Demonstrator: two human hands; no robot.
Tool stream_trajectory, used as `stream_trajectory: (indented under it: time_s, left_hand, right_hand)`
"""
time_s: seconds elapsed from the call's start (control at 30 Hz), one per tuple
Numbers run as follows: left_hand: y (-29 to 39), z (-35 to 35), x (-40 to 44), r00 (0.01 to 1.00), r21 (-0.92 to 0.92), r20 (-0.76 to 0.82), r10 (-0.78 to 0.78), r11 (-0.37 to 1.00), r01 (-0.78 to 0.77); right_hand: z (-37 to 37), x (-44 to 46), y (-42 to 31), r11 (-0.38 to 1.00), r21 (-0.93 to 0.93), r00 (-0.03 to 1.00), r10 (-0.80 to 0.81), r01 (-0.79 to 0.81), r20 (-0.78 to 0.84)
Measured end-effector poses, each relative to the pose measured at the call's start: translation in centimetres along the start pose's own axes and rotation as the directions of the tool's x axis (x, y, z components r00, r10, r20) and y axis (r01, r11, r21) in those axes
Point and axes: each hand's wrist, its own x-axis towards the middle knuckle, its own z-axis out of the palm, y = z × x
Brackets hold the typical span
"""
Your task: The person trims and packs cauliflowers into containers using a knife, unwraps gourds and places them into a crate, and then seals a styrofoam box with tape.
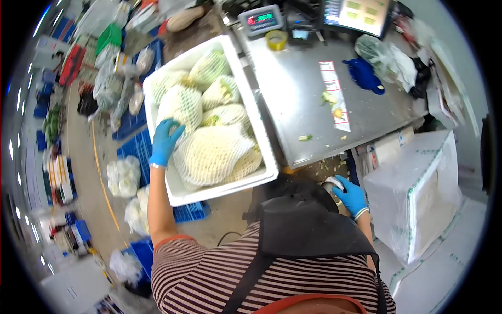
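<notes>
A white foam box [223, 192] holds several pale vegetables in white foam netting; the nearest netted one [209, 157] is large and rounded. My left hand [166, 141], in a blue glove, reaches over the box's left rim and rests against the netted vegetables with its fingers apart. Near the edge of the metal table [303, 125], low on the right, my right hand [350, 194], also blue-gloved, is closed around a curved whitish handle-like item [331, 182]. The rest of that item is hidden.
On the metal table are a scale [261, 21], yellow tape [275, 40], a label strip [334, 97], a blue cloth [364, 76] and vegetable scraps. A wrapped white box [392, 183] stands at the right. Blue pallets [138, 152] and bagged produce [124, 176] lie on the left floor.
</notes>
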Motion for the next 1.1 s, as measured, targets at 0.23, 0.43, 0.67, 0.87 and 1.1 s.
stream_trajectory:
  time_s: [0.23, 0.43, 0.67, 0.87, 1.1]
  left_hand:
    - [20.3, 5.4, 6.4, 0.903, -0.103, -0.216, 0.371, 0.911, -0.399]
    - [46.2, 16.9, 2.2, 0.634, -0.732, 0.186, 0.75, 0.536, -0.42]
    - [70.7, 26.9, -9.1, 0.187, -0.893, 0.169, 0.968, 0.231, -0.386]
    - [84.0, 38.4, -13.3, -0.005, -0.768, 0.582, 0.813, 0.547, -0.332]
    - [88.4, 57.4, -11.0, 0.04, -0.407, 0.78, 0.624, 0.555, -0.725]
  right_hand:
    - [-3.9, -4.1, -0.1, 0.981, 0.181, 0.989, 0.086, -0.063, -0.124]
    - [-10.8, -11.4, 6.3, 0.814, 0.577, 0.944, 0.239, -0.068, -0.226]
    - [-21.2, -26.7, 21.6, 0.707, 0.693, 0.608, 0.489, 0.144, -0.625]
    - [-22.7, -36.7, 32.0, 0.408, 0.888, 0.283, 0.844, 0.212, -0.455]
    - [-21.9, -37.2, 35.0, 0.229, 0.896, 0.345, 0.864, 0.381, -0.367]
